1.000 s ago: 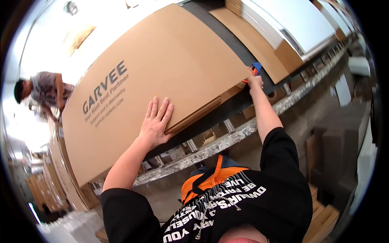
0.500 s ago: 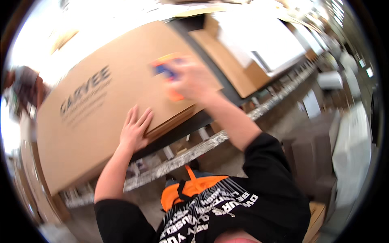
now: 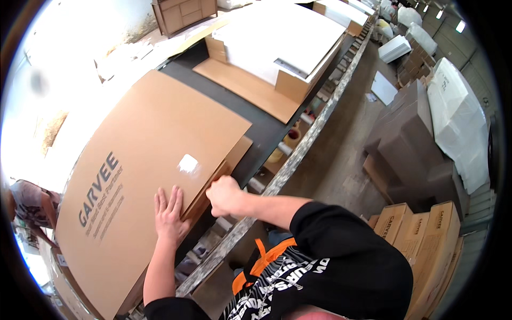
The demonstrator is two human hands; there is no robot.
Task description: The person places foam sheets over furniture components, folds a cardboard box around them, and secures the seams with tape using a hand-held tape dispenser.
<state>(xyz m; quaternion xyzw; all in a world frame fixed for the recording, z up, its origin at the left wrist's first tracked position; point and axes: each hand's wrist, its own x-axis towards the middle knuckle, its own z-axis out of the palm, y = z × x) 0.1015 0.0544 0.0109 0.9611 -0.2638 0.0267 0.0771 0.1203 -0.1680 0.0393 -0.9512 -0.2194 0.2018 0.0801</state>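
Note:
A large flat brown carton (image 3: pixel 141 138) with dark print lies on the black conveyor belt (image 3: pixel 261 130). Over its near edge, my left hand (image 3: pixel 169 216) rests flat with the fingers spread on the top face. Just to the right, my right hand (image 3: pixel 226 197) is closed against the carton's side, by its layered flaps. Whatever its curled fingers hold, if anything, is hidden. A shiny whitish patch (image 3: pixel 188 164), perhaps glare on clear tape, shows on the top above my hands. The orange and blue tool is out of sight.
Farther along the belt sits an open carton holding white panels (image 3: pixel 288 37). A speckled metal rail (image 3: pixel 298 152) edges the conveyor. At left another person (image 3: pixel 33 205) leans near the carton. Brown wrapped furniture (image 3: pixel 410 144) and stacked cartons (image 3: pixel 421 229) stand at right.
My right hand has moved from above the carton's top down to its near side, and the blurred orange and blue tool it held no longer shows. My left hand stays on the carton.

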